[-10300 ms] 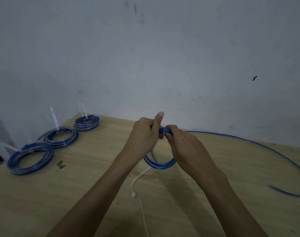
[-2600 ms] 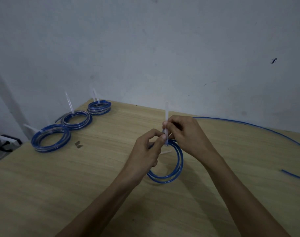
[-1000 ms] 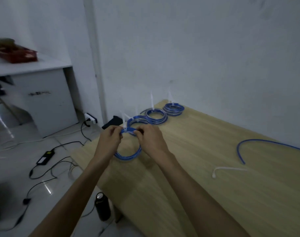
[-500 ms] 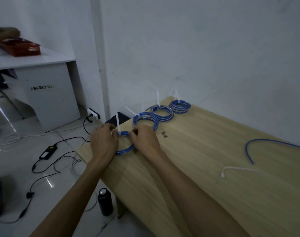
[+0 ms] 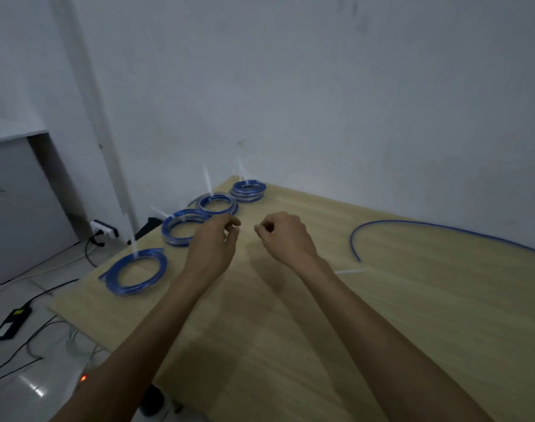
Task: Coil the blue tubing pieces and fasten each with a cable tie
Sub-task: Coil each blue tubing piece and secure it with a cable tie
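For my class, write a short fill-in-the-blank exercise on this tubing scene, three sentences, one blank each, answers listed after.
1. The number of tied blue coils lying in a row on the wooden table is ____.
2. The left hand and the right hand both hold ____.
3. The loose cable tie lies near the end of the uncoiled blue ____.

Missing words: four; nothing; tubing

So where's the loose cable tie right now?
The loose cable tie lies flat on the wooden table, just right of the right forearm, below the free end of the uncoiled blue tubing.
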`<state>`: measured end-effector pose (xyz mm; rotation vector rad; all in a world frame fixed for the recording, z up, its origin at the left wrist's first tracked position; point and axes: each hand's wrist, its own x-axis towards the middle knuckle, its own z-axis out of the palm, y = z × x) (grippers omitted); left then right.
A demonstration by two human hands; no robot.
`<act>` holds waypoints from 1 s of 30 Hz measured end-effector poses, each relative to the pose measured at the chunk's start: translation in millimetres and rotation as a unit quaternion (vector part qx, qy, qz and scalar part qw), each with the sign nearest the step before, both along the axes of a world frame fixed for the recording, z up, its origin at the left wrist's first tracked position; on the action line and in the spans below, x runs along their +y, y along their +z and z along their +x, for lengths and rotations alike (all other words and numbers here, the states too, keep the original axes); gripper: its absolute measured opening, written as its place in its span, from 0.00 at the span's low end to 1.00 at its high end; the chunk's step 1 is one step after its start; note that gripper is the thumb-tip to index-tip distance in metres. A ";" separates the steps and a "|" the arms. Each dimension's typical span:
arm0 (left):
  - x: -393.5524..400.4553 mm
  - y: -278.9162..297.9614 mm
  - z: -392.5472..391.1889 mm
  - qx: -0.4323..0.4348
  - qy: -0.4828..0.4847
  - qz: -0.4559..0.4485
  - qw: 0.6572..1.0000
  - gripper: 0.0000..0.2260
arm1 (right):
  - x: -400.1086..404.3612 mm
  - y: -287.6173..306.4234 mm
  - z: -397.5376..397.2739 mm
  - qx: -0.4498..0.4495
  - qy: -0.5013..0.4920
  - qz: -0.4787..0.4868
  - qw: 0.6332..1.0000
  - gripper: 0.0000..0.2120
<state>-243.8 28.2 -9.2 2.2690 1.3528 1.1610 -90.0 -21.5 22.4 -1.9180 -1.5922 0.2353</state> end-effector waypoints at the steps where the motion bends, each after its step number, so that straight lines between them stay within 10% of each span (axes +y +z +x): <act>1: -2.7 0.5 14.7 0.014 -0.027 -0.002 1.000 0.07 | -8.0 0.5 16.9 -0.002 -0.012 0.002 1.000 0.13; 14: -18.6 -16.4 193.1 0.285 -0.265 -0.005 0.921 0.23 | -92.1 -7.5 169.4 0.054 -0.127 0.021 0.990 0.10; 22: -8.0 -12.4 227.7 0.264 -0.279 0.021 0.923 0.08 | -99.4 -4.9 201.4 0.062 -0.135 0.043 0.988 0.10; 30: -31.1 6.7 258.7 0.065 -0.355 0.018 0.933 0.05 | -116.4 17.7 220.5 -0.009 -0.204 0.068 0.977 0.19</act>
